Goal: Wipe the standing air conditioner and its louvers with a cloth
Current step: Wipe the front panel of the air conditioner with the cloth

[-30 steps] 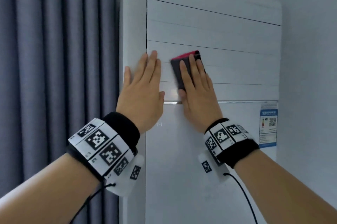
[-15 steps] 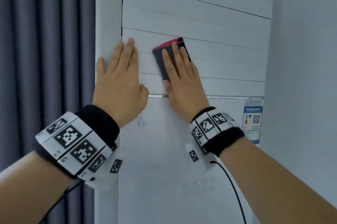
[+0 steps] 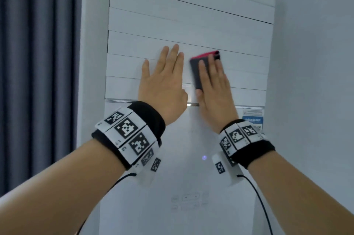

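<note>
Head view, items listed left to right:

1. Curtain (image 3: 38,81): grey, hanging in folds, just beside the unit's left flank. Not part of the job.
2. Air conditioner (image 3: 182,187): white, standing upright against the wall. Smooth hard front panel below; judged stiff, heavy and steady under a push.
3. Louvers (image 3: 191,22): a stack of horizontal white slats across the upper front, all lying flush. Judged thin plastic, likely to flex or pivot; press lightly, stroke along the slat.
4. Left hand (image 3: 162,85): fingers straight and spread, palm flat on the lower slats, holding nothing; appears to brace.
5. Cloth (image 3: 197,74): dark, folded to a pad, red edge at top. On the lower slats, just right of the left hand. Judged soft, light, prone to slip; best held under a flat palm.
6. Right hand (image 3: 214,89): fingers straight, pressing the cloth against the slats.
7. Label (image 3: 252,120): blue and white sticker, right edge below the slats.
</note>
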Demonstrator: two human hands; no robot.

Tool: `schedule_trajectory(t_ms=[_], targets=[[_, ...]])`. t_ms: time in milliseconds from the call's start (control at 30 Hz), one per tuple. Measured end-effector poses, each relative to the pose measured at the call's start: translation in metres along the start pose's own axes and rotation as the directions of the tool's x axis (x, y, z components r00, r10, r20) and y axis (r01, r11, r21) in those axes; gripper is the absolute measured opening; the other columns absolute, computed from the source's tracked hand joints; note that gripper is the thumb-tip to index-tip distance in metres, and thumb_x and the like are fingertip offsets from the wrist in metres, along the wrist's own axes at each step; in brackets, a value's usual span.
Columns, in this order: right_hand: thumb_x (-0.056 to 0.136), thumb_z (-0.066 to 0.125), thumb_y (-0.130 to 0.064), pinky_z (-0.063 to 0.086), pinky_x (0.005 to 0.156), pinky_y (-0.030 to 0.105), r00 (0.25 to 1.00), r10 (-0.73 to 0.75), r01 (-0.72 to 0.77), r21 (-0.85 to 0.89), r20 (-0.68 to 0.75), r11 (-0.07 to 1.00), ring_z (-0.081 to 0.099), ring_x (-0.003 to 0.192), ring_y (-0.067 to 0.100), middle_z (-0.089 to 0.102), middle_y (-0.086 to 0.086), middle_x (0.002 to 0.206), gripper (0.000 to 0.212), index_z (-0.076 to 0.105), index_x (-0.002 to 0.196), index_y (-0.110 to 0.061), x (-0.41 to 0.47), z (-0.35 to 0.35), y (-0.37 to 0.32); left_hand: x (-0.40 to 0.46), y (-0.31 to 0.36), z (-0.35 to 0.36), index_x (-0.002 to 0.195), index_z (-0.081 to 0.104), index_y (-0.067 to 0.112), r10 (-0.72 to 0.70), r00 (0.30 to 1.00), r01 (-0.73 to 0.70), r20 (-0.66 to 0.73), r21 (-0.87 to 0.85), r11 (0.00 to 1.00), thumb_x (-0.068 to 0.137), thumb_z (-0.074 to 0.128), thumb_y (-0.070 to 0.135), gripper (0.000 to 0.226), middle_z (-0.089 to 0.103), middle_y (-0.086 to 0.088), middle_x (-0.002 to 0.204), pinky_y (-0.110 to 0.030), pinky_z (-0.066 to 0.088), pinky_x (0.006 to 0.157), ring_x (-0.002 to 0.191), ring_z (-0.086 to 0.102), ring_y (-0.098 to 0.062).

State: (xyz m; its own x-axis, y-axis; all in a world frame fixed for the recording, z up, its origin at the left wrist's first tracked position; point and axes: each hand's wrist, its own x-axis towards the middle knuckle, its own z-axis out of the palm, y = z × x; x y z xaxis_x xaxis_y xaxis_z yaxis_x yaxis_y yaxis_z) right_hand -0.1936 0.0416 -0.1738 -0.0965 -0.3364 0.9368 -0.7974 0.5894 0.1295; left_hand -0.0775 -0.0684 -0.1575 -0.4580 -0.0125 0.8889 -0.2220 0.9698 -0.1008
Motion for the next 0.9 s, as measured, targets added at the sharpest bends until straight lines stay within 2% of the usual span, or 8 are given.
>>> schedule_trajectory(t_ms=[167,233,367,500,600,700,800,900], targets=[[0.095,0.036,-0.024,0.002,0.115,0.034,0.995,-0.094,0.094,-0.010,0.015,0.995,-0.006,0.142,0.016,0.002,0.009,0.156,0.060,0.006,0.147,-0.017,-0.003,0.002,0.023,0.017,0.016,0.019,0.149,0.002,0.013,0.028,1.000,-0.027,-0.009,0.045,0.999,0.091,0.040,0.036,0.073,-0.011,0.000,0.158,-0.052,0.004,0.114,0.146,-0.010,-0.018],[0.095,0.036,-0.022,0.001,0.114,0.033,1.000,-0.021,0.021,-0.014,-0.005,1.000,-0.005,0.143,0.018,0.000,0.008,0.156,0.061,0.004,0.147,-0.017,-0.008,0.001,0.049,0.018,0.021,0.028,0.149,0.003,0.015,0.040,0.999,-0.040,-0.002,0.060,0.997,0.091,0.041,0.040,0.074,-0.011,0.000,0.158,-0.054,0.003,0.113,0.145,-0.011,-0.020],[0.091,0.033,-0.022,0.006,0.115,0.039,0.988,0.151,-0.152,-0.014,-0.035,0.988,-0.002,0.144,0.023,-0.001,0.009,0.157,0.063,0.003,0.147,-0.017,-0.020,-0.006,0.096,0.014,0.025,0.038,0.149,0.003,0.020,0.058,0.998,-0.057,-0.005,0.096,0.994,0.091,0.042,0.040,0.073,-0.013,0.000,0.158,-0.058,-0.001,0.112,0.144,-0.015,-0.025],[0.091,0.032,-0.020,0.005,0.117,0.040,0.972,0.231,-0.231,0.005,-0.043,0.973,-0.003,0.144,0.025,-0.002,0.012,0.156,0.063,0.003,0.147,-0.012,-0.019,-0.015,0.102,0.014,0.026,0.039,0.149,0.001,0.019,0.055,0.998,-0.052,-0.023,0.113,0.992,0.092,0.041,0.040,0.073,-0.014,-0.002,0.158,-0.059,-0.002,0.111,0.144,-0.015,-0.027],[0.093,0.033,-0.020,0.008,0.117,0.045,0.996,0.087,-0.087,0.002,-0.025,0.996,-0.002,0.143,0.029,0.000,0.016,0.155,0.061,0.006,0.146,-0.010,-0.009,-0.014,0.071,0.013,0.028,0.040,0.149,0.004,0.018,0.057,0.998,-0.052,-0.039,0.110,0.993,0.090,0.043,0.038,0.074,-0.012,-0.002,0.158,-0.060,-0.002,0.110,0.144,-0.014,-0.028],[0.096,0.034,-0.024,0.002,0.115,0.038,0.999,-0.041,0.042,0.014,-0.012,0.999,-0.003,0.144,0.023,0.000,0.011,0.157,0.060,0.004,0.147,-0.016,0.003,-0.004,0.039,0.014,0.025,0.039,0.149,0.006,0.018,0.057,0.997,-0.051,-0.051,0.101,0.994,0.089,0.044,0.039,0.074,-0.010,-0.001,0.159,-0.059,-0.001,0.111,0.145,-0.012,-0.026],[0.096,0.034,-0.024,0.000,0.114,0.034,0.998,-0.070,0.070,0.004,-0.012,0.998,-0.003,0.144,0.020,0.000,0.007,0.157,0.060,0.003,0.147,-0.019,0.004,0.001,0.040,0.014,0.023,0.040,0.149,0.005,0.020,0.060,0.997,-0.054,-0.050,0.104,0.993,0.090,0.044,0.041,0.074,-0.010,0.001,0.159,-0.058,-0.001,0.112,0.145,-0.012,-0.024],[0.094,0.036,-0.020,0.006,0.116,0.039,1.000,-0.008,0.007,-0.019,-0.026,1.000,-0.001,0.144,0.023,0.001,0.010,0.157,0.061,0.006,0.147,-0.016,-0.007,-0.004,0.071,0.013,0.023,0.040,0.149,0.003,0.022,0.053,0.998,-0.049,-0.041,0.088,0.995,0.090,0.044,0.041,0.074,-0.012,0.003,0.158,-0.056,-0.002,0.112,0.145,-0.014,-0.023]])
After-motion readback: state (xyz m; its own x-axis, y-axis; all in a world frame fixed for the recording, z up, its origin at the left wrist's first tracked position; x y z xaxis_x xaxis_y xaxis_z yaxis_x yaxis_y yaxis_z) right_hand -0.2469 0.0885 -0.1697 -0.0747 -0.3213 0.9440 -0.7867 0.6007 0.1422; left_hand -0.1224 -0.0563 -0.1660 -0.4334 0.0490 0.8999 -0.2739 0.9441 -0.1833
